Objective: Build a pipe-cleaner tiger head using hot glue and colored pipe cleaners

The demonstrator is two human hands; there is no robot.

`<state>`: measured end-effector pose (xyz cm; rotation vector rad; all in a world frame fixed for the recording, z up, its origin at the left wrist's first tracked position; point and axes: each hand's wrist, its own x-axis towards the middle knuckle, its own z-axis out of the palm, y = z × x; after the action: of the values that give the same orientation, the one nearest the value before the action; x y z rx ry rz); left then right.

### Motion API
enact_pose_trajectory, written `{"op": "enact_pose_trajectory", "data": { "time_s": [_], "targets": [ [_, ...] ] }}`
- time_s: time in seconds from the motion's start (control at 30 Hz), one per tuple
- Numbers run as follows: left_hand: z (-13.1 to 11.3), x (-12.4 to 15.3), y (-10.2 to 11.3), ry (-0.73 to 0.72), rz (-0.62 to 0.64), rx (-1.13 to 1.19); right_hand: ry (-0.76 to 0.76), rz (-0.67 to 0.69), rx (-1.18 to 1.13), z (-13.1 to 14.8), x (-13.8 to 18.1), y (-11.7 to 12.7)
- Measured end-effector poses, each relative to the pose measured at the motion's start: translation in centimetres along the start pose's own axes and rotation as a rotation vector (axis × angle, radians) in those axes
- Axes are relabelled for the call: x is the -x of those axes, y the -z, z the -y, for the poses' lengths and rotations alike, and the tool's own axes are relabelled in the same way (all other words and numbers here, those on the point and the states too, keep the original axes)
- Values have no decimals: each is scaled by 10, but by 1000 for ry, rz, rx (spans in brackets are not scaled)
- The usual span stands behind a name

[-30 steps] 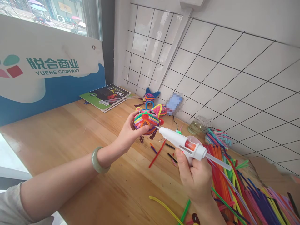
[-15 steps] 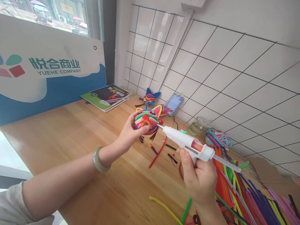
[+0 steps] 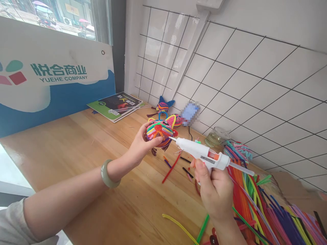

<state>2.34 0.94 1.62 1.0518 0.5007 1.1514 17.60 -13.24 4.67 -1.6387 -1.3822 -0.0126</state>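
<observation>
My left hand (image 3: pixel 139 144) is closed round a multicoloured pipe-cleaner ball (image 3: pixel 159 131) with small ears, held up above the wooden table (image 3: pixel 76 153). A pale green bangle (image 3: pixel 107 174) sits on that wrist. My right hand (image 3: pixel 216 190) grips a white hot glue gun (image 3: pixel 201 153) with an orange switch and a clear glue stick poking out behind. The gun's nozzle touches the ball's right side.
A heap of coloured pipe cleaners (image 3: pixel 265 207) covers the table's right end. Cut pieces (image 3: pixel 172 166) lie under the gun. A glass jar (image 3: pixel 217 136), a second pipe-cleaner figure (image 3: pixel 163 105) and a blurred card stand by the tiled wall. A booklet (image 3: pixel 116 105) lies at the back.
The glue gun has tipped flatter and its nozzle stays at the ball's right side. My right hand shifted slightly right. My left hand kept the ball in place.
</observation>
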Motion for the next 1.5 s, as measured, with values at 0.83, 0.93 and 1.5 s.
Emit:
{"op": "enact_pose_trajectory", "data": {
  "time_s": [0.83,0.93,1.5],
  "targets": [
    [-2,2,-3,26,11,34,125,-66,92,-6,1,-2],
    [-2,1,-2,19,16,18,61,-65,63,-5,2,0],
    [8,-16,15,-22,-90,-32,-467,374,-595,-17,-16,18]
  ]
}}
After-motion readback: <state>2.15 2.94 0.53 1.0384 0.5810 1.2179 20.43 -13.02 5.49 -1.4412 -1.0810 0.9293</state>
